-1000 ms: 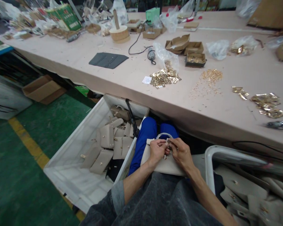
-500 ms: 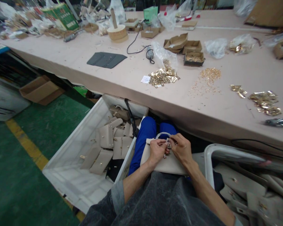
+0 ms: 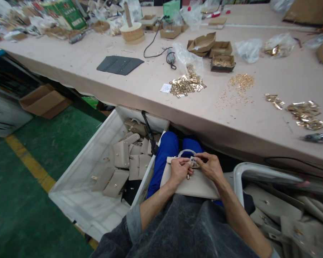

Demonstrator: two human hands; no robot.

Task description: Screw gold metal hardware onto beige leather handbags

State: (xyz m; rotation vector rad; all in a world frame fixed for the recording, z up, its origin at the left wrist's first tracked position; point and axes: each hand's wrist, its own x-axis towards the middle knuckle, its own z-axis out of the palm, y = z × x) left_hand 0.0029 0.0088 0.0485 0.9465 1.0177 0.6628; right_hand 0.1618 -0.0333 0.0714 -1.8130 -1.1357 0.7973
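Observation:
A cream handbag [image 3: 196,186] lies across my lap, its top handle [image 3: 187,152] pointing toward the table. Above the bag's front, a small shiny metal plate [image 3: 192,159] shows between my fingertips. My left hand [image 3: 179,170] pinches it from the left, thumb and fingers together. From the other side, the closed fingertips of my right hand [image 3: 210,166] meet the plate; their exact grip is too small to make out. Just below my left fingers, a small metal fitting [image 3: 188,176] shows on the bag.
To my left stands a white bin [image 3: 78,193] with several beige bags. At my right is another bin [image 3: 238,179] holding beige bag pieces. Gold metal plates [image 3: 184,87], tiny gold parts [image 3: 240,83], small boxes [image 3: 222,63] and a power tool [image 3: 318,138] lie on the table.
My right hand has turned slightly, and its fingers lie flatter beside the metal plate. More of the plate shows now. My left hand stays nearly still; the view has shifted slightly.

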